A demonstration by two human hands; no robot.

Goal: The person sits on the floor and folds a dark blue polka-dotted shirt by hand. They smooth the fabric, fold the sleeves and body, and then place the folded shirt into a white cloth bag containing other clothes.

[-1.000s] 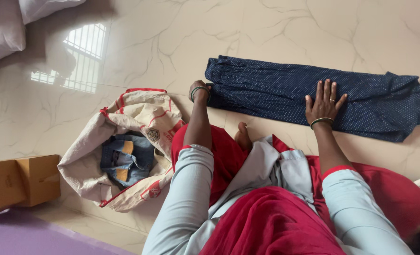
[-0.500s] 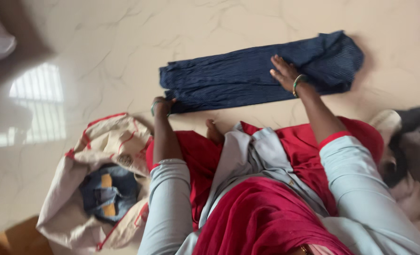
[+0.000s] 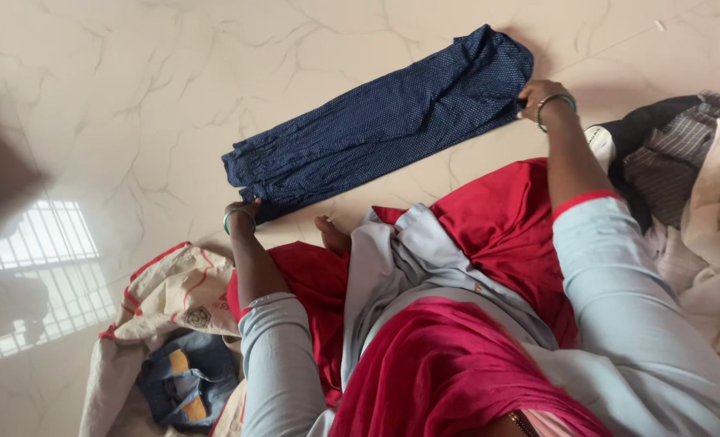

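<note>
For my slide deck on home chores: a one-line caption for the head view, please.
Seated on a marble floor, left hand and right hand grip opposite ends of a folded navy dotted garment.

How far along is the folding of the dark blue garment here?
Done: the blue garment lies folded lengthwise into a narrow strip on the floor. In hand: left hand and right hand grip its opposite ends. Left: no crosswise fold yet; clothes pile unfolded.

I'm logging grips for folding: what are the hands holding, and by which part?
Both hold the dark blue dotted garment: left hand at its near-left end, right hand at its far-right end.
</note>
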